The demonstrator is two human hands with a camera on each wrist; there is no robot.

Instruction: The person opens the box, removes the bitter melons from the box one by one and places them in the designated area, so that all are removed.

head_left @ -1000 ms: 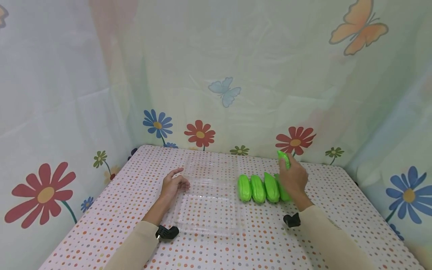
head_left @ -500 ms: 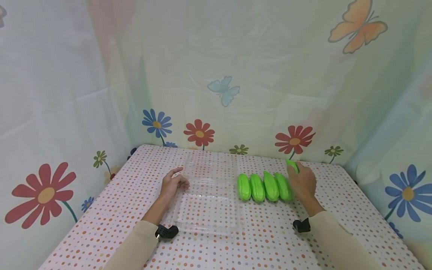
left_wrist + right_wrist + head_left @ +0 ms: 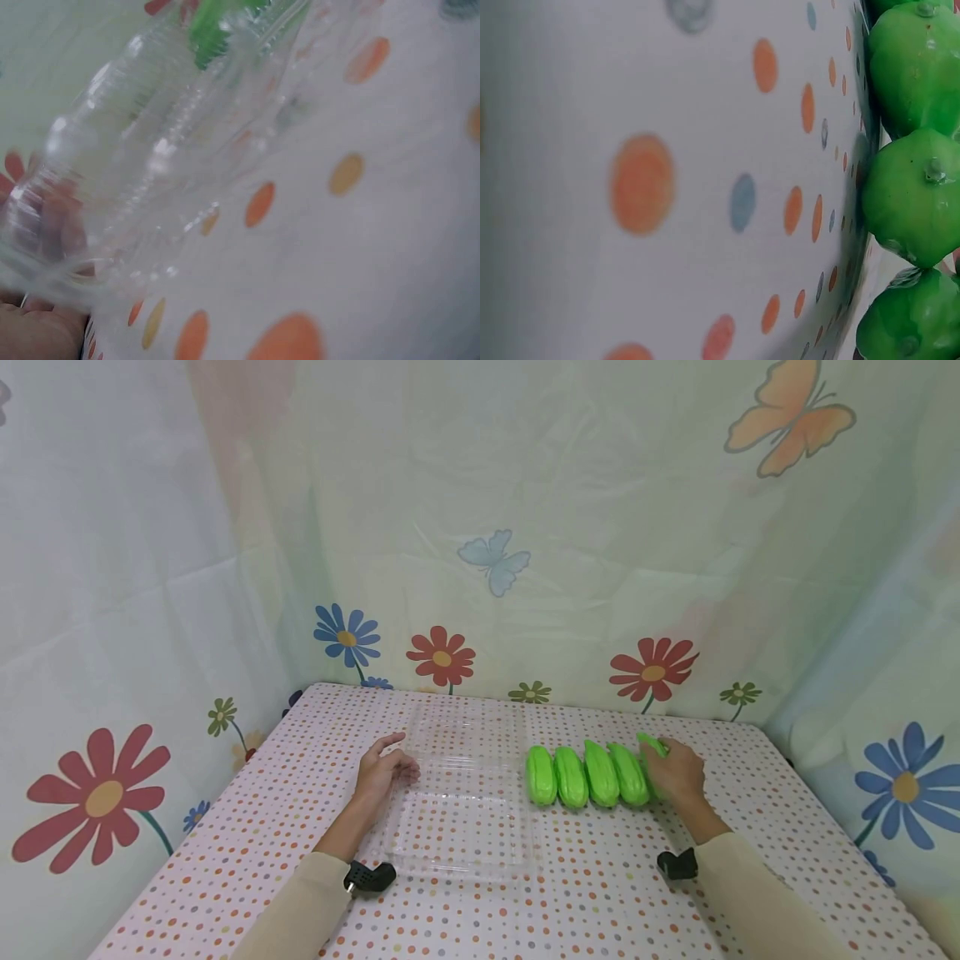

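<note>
The right hand (image 3: 675,774) is down at the far right end of the green row, fingers curled around a fifth green vegetable (image 3: 651,745) and setting it just beside the other four. Those four green vegetables (image 3: 587,775) lie side by side on the dotted surface (image 3: 585,893), touching one another, immediately right of the clear plastic tray (image 3: 457,827). In the right wrist view the glossy green ends (image 3: 911,195) show packed close together, stem nubs facing the camera.

The left hand (image 3: 384,770) rests at the left edge of the clear plastic tray, fingers relaxed and loosely spread, touching its rim and gripping nothing. The left wrist view shows the ribbed transparent wall (image 3: 150,150) of that tray close up, with a blur of green beyond it.

As for progress, judging from how things lie: a row of five is forming right of the tray, with the last piece still in the fingers and not yet let go. The tray itself holds no vegetable, so if the pieces are bound for it, that whole part remains to be done.
</note>
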